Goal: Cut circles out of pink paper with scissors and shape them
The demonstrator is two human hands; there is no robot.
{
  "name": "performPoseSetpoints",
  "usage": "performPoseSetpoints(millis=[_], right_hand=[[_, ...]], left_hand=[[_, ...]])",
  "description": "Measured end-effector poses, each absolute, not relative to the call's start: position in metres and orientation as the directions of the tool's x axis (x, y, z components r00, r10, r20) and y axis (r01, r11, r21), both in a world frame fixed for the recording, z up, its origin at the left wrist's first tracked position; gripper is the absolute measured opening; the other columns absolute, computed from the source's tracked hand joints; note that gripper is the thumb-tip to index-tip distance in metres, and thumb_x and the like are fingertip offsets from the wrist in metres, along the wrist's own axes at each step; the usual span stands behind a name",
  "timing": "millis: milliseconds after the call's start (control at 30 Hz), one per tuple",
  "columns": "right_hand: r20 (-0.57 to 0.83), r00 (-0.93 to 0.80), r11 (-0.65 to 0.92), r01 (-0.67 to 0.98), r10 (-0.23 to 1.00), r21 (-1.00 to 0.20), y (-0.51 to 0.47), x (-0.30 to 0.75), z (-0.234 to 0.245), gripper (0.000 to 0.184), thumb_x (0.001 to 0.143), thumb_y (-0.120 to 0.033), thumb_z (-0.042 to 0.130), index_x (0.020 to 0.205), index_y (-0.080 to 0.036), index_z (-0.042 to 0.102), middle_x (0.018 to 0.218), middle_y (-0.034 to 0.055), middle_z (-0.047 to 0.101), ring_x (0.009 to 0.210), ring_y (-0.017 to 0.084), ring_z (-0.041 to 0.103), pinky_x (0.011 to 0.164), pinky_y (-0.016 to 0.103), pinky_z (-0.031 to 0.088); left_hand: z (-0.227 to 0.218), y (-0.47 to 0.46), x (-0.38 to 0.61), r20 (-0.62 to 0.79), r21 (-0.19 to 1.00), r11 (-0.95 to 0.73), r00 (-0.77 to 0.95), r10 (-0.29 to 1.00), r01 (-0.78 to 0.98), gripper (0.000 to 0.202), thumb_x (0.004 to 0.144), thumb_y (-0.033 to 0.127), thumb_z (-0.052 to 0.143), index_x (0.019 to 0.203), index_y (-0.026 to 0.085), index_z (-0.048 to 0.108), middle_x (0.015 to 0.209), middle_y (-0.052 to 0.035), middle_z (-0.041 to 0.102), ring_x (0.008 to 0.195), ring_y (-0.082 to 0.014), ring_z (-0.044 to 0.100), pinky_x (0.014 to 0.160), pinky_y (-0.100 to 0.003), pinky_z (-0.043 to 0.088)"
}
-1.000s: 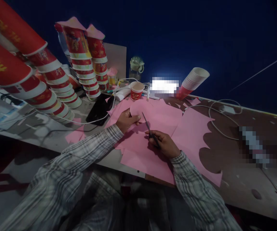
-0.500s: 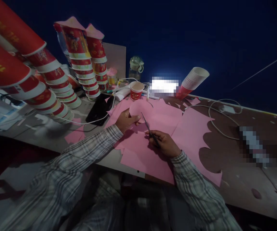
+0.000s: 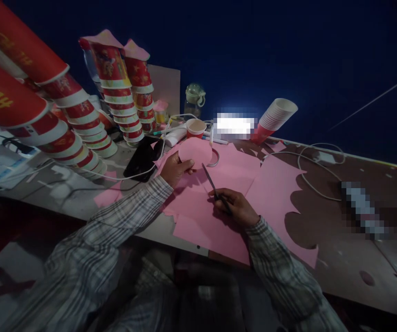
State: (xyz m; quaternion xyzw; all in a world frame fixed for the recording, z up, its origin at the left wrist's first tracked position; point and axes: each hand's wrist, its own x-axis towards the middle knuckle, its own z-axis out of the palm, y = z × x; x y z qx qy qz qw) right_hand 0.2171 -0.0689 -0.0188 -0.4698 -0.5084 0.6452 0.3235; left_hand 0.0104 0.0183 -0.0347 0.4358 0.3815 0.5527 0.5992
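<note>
My left hand (image 3: pixel 172 168) pinches a round pink paper disc (image 3: pixel 195 152) and holds it raised, tilted toward me, above the pink sheets. My right hand (image 3: pixel 236 207) is closed on the handles of a small pair of scissors (image 3: pixel 211 183), whose blades point up and left toward the disc; I cannot tell whether they touch its edge. Both hands rest over a spread of pink paper sheets (image 3: pixel 226 216), one with scalloped cut-outs along its right edge (image 3: pixel 288 203).
Tall stacks of red paper cups (image 3: pixel 122 92) lean at the left and back. A single red cup (image 3: pixel 195 128), a tilted white cup stack (image 3: pixel 276 115), a green-lidded bottle (image 3: pixel 195 97), a black phone (image 3: pixel 142 157) and white cables (image 3: pixel 318 170) lie on the brown table (image 3: pixel 357 258).
My left hand has lifted the pink disc free of the sheet and tilted it upward. The scissors stay in my right hand, shifted slightly down.
</note>
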Motion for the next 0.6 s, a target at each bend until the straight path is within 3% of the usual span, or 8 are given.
performPoseSetpoints(millis=[200, 600], right_hand=[[-0.258, -0.374, -0.262, 0.04, 0.891, -0.964, -0.0685, 0.2194, -0.0204, 0.05, 0.064, -0.048, 0.077, 0.098, -0.013, 0.065, 0.058, -0.0049, 0.044, 0.051, 0.006, 0.034, 0.048, 0.022, 0.033], [-0.241, -0.4, -0.288, -0.06, 0.884, -0.956, -0.0685, 0.2224, -0.027, 0.047, 0.068, -0.045, 0.077, 0.1, -0.014, 0.064, 0.058, -0.0049, 0.048, 0.049, 0.007, 0.042, 0.051, 0.026, 0.042]], left_hand=[[-0.0327, 0.0138, 0.0116, 0.05, 0.968, -0.019, 0.116, 0.992, -0.249, 0.029, 0.067, 0.025, 0.074, 0.088, 0.011, 0.06, 0.065, 0.0014, 0.063, 0.05, -0.008, 0.055, 0.052, -0.023, 0.049], [-0.0336, 0.0107, 0.0136, 0.028, 0.968, 0.027, 0.214, 0.976, -0.25, 0.03, 0.065, 0.025, 0.076, 0.087, 0.012, 0.06, 0.068, 0.0003, 0.064, 0.054, -0.0088, 0.056, 0.049, -0.021, 0.047]])
